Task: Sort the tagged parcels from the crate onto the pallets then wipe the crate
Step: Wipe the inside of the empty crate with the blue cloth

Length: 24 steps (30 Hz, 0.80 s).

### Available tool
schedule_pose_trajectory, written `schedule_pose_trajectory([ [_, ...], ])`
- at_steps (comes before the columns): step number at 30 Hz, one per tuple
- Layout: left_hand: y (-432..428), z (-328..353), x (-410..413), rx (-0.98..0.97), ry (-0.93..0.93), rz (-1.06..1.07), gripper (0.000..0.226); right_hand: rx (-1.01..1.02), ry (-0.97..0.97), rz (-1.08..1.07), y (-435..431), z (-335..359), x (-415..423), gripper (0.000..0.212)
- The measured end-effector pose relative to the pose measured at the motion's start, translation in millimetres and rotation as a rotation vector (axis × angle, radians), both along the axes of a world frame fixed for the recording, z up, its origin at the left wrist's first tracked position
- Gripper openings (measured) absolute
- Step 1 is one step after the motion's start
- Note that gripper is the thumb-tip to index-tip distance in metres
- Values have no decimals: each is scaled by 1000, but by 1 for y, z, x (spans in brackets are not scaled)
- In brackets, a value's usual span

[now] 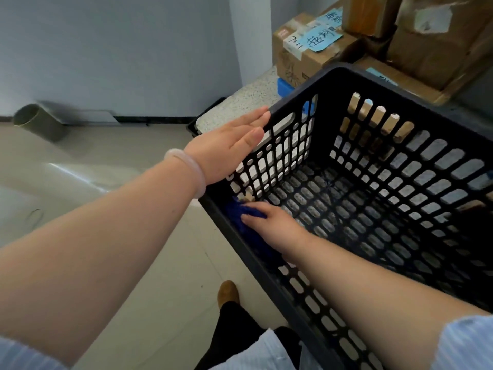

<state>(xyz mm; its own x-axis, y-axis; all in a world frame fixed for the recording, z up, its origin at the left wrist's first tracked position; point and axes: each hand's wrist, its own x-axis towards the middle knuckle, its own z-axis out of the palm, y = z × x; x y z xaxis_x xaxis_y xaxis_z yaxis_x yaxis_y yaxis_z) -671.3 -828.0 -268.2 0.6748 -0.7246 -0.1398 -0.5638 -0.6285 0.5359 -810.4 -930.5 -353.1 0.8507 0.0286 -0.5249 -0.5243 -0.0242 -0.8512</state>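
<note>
Crate [330, 76] is empty, parcels [306, 49] stacked behind it. Left hand [226, 148] lies flat on the rim, no grip. Right hand [277, 225] presses the blue cloth [245, 212] flat into the near corner. My worry: a hard wipe slides the unheld crate off its ledge [253, 102].

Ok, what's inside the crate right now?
Inside the crate, only the right hand shows, pressing a blue cloth against the near-left wall. No parcels lie on the visible mesh floor. The forearm hides part of the floor, and the hand covers part of the cloth.
</note>
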Motion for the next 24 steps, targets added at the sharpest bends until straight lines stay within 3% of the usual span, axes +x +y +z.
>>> schedule_pose_trajectory([
  [3,-1,0,2,-13,15,10,67,303,-98,-59,-4,51,-13,19],
  [5,0,1,2,-17,18,14,70,385,-223,-39,-7,75,-26,24],
  [9,1,1,1,-8,31,22,57,-14,-412,69,-9,53,-41,34],
  [18,1,2,0,17,14,19,61,-505,22,335,-17,-55,-51,40],
  [21,1,2,1,30,13,18,61,-394,75,297,-18,-45,-50,35],
  [24,0,3,2,38,9,12,68,-77,105,114,-25,-9,-58,23],
])
